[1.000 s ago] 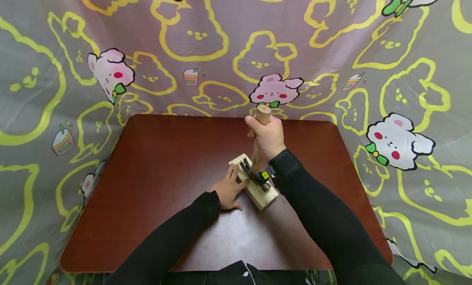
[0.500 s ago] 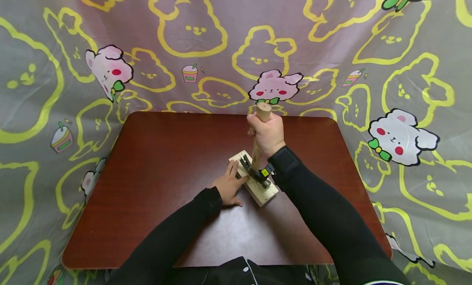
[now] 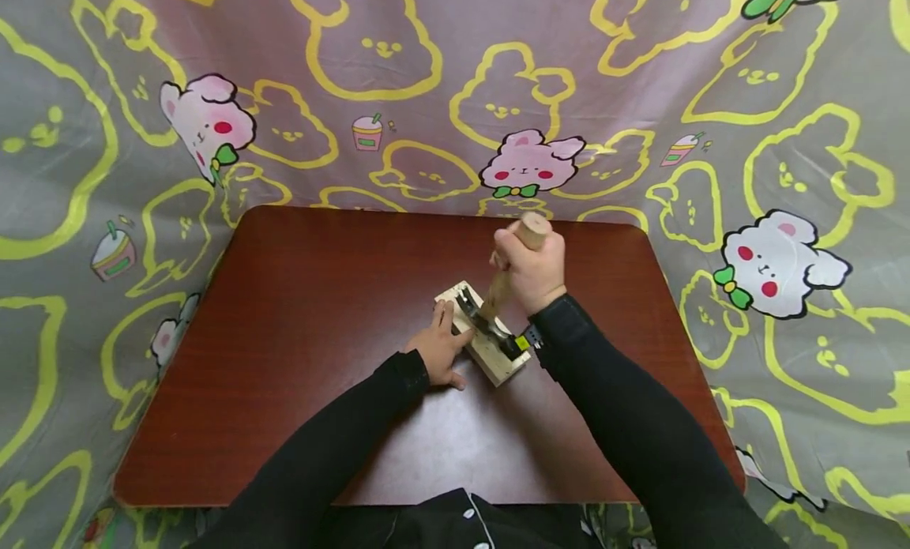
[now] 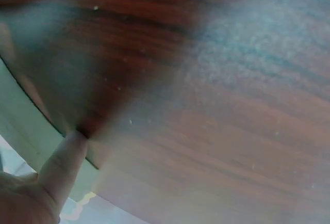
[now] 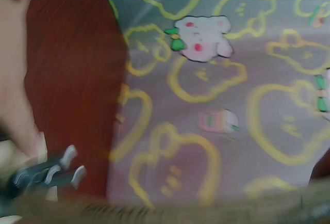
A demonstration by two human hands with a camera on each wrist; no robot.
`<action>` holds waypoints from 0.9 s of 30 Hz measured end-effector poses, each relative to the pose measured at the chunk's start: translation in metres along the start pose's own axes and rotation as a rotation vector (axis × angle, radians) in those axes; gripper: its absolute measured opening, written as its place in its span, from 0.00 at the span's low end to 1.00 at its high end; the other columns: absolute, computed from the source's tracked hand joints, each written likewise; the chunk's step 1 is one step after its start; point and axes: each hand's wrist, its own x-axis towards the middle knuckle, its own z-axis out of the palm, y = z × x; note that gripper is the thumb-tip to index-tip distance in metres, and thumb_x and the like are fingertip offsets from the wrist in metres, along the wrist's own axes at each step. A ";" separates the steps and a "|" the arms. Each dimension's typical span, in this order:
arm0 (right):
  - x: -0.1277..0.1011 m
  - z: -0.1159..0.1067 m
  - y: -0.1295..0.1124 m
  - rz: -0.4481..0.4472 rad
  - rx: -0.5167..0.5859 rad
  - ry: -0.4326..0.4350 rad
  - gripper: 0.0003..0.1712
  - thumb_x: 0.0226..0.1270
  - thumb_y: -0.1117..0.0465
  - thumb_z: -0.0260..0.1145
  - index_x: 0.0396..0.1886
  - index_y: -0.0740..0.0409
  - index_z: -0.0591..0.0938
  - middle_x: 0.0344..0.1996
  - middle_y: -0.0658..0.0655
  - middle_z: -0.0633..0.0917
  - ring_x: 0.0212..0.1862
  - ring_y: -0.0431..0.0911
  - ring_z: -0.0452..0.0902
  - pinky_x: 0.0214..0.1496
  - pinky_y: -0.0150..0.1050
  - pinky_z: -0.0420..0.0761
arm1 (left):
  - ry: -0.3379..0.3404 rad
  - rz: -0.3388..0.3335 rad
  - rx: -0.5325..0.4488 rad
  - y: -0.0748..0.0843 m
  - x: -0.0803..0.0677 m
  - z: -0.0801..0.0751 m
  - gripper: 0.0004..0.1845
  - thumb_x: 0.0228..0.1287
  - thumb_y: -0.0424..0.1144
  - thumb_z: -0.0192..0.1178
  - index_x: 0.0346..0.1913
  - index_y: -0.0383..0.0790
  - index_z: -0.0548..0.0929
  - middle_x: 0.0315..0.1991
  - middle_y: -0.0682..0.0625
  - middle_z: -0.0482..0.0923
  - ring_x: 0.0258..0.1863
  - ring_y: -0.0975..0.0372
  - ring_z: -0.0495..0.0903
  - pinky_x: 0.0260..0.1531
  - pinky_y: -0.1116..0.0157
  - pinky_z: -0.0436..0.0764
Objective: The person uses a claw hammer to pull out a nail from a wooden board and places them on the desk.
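Observation:
A small pale wooden block [image 3: 498, 363] lies on the dark red table [image 3: 320, 312]. My right hand [image 3: 532, 271] grips the wooden handle of a claw hammer [image 3: 490, 328], whose dark metal head rests on the block. The handle leans up and to the right. My left hand [image 3: 439, 350] lies flat on the table with straight fingers pressed against the block's left side. In the right wrist view the hammer's claw [image 5: 49, 175] shows at lower left. The left wrist view shows a finger [image 4: 62, 167] touching the block's edge [image 4: 31, 131].
A grey cloth [image 3: 455, 83] printed with yellow bunny outlines and pink and white bunnies hangs behind and around the table. Bare table surface [image 3: 284, 391] spreads left of my hands. The near table edge [image 3: 426, 501] lies just in front of my body.
The hammer handle has tilted to the right and my right hand has moved right and slightly down. My left hand stays against the block.

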 end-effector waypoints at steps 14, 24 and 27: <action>-0.013 -0.022 -0.012 -0.086 0.182 -0.002 0.14 0.64 0.70 0.61 0.21 0.72 0.69 0.12 0.57 0.66 0.16 0.50 0.65 0.26 0.44 0.76 | 0.016 -0.011 -0.073 -0.008 0.003 0.002 0.53 0.44 0.72 0.70 0.75 0.56 0.67 0.77 0.29 0.34 0.76 0.41 0.32 0.25 0.66 0.81; -0.012 -0.023 -0.015 -0.118 0.197 -0.007 0.13 0.63 0.72 0.60 0.20 0.72 0.69 0.12 0.58 0.66 0.16 0.50 0.66 0.26 0.44 0.77 | 0.063 0.005 -0.076 -0.008 0.002 0.004 0.56 0.42 0.73 0.70 0.76 0.57 0.65 0.77 0.29 0.37 0.76 0.40 0.35 0.21 0.66 0.78; -0.010 -0.024 -0.023 -0.162 0.201 -0.025 0.12 0.62 0.73 0.59 0.20 0.73 0.69 0.11 0.59 0.66 0.15 0.50 0.66 0.25 0.44 0.77 | 0.059 -0.002 -0.084 -0.008 0.001 0.006 0.57 0.41 0.73 0.71 0.77 0.57 0.63 0.77 0.29 0.36 0.76 0.41 0.35 0.21 0.66 0.78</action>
